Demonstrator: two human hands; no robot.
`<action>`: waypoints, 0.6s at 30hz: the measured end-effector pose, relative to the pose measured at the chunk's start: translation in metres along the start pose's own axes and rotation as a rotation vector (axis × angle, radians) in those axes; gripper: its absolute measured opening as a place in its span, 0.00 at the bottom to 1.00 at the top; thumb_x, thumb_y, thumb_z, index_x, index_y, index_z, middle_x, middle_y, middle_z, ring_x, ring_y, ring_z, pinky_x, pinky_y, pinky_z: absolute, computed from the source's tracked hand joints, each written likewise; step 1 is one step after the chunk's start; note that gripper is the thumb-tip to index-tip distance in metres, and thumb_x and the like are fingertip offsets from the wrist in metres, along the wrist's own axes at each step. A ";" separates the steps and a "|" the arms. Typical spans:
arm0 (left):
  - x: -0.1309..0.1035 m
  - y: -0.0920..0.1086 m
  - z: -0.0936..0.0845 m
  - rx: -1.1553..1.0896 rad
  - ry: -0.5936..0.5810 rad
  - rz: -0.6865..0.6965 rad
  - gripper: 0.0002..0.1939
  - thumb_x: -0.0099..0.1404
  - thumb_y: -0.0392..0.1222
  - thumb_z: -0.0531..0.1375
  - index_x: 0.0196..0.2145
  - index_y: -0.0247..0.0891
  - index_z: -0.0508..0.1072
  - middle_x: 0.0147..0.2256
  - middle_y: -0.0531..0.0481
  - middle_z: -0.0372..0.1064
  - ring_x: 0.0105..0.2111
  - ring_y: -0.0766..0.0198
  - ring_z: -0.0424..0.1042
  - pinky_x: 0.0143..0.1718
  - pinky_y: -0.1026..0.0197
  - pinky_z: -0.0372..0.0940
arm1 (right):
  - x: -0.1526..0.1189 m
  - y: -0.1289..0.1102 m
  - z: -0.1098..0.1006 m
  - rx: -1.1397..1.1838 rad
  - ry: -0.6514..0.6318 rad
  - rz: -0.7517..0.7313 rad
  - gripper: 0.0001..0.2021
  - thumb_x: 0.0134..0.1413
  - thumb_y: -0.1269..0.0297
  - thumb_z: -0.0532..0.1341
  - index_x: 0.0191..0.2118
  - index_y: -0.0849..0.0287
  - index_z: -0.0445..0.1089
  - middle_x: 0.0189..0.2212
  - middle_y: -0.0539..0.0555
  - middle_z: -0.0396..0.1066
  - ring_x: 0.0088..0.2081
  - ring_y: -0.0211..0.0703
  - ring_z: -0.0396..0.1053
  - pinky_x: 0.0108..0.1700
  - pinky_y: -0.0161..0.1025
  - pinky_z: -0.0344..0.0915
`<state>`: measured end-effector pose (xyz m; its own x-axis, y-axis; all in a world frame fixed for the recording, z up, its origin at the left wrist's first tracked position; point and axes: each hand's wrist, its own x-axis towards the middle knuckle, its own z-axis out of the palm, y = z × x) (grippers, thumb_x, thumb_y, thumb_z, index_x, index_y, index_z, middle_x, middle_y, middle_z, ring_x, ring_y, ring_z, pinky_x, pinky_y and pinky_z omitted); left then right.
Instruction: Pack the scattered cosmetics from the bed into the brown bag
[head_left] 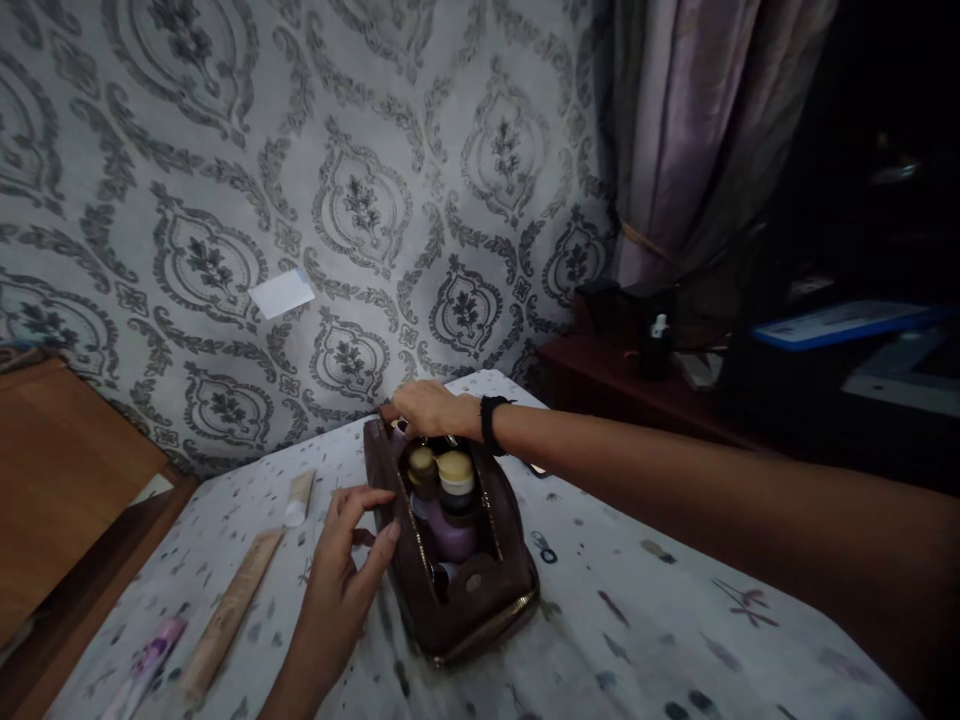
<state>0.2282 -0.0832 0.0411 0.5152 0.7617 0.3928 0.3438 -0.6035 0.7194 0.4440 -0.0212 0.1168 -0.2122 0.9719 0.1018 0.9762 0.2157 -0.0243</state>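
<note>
A dark brown cosmetic bag (487, 590) with a gold zipper stands open on the patterned cloth. Inside it are a jar with a yellow lid (455, 470), a smaller gold-capped container (422, 465) and a purple container (452, 538). My left hand (341, 560) is at the bag's left wall, thumb and index finger apart, fingertips at the leather, nothing held. At the far end of the bag, my right hand (435, 408) is closed over its edge, with a black band on the wrist. Its fingertips are mostly hidden.
Left of the bag lie a small tube (300, 497), a long beige tube (232, 615) and a pink-purple item (157, 645). A wooden panel (67, 480) borders the left side. Patterned wallpaper rises behind; a dark red surface (600, 390) with a dropper bottle (658, 345) is at right.
</note>
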 end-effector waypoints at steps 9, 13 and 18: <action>-0.001 0.003 0.000 -0.030 0.009 -0.019 0.13 0.69 0.51 0.56 0.47 0.44 0.73 0.48 0.45 0.66 0.50 0.56 0.67 0.43 0.59 0.66 | -0.002 -0.001 0.002 -0.027 -0.013 -0.022 0.14 0.53 0.67 0.66 0.46 0.61 0.78 0.42 0.65 0.79 0.48 0.56 0.75 0.41 0.39 0.66; -0.001 0.004 -0.001 -0.045 0.000 -0.026 0.13 0.69 0.50 0.57 0.47 0.44 0.73 0.48 0.45 0.66 0.50 0.56 0.67 0.43 0.59 0.66 | -0.005 -0.002 -0.001 -0.031 -0.023 -0.026 0.13 0.53 0.68 0.65 0.46 0.61 0.78 0.41 0.64 0.79 0.47 0.56 0.75 0.40 0.39 0.66; 0.000 0.002 -0.007 -0.056 -0.014 -0.010 0.13 0.69 0.47 0.57 0.48 0.44 0.73 0.48 0.44 0.67 0.50 0.56 0.68 0.43 0.59 0.67 | -0.007 -0.001 -0.006 -0.020 -0.029 -0.029 0.14 0.54 0.63 0.66 0.47 0.59 0.77 0.42 0.62 0.79 0.45 0.52 0.75 0.37 0.35 0.63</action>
<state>0.2235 -0.0834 0.0464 0.5235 0.7637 0.3777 0.3044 -0.5817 0.7543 0.4452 -0.0290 0.1217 -0.2415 0.9676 0.0737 0.9702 0.2422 -0.0013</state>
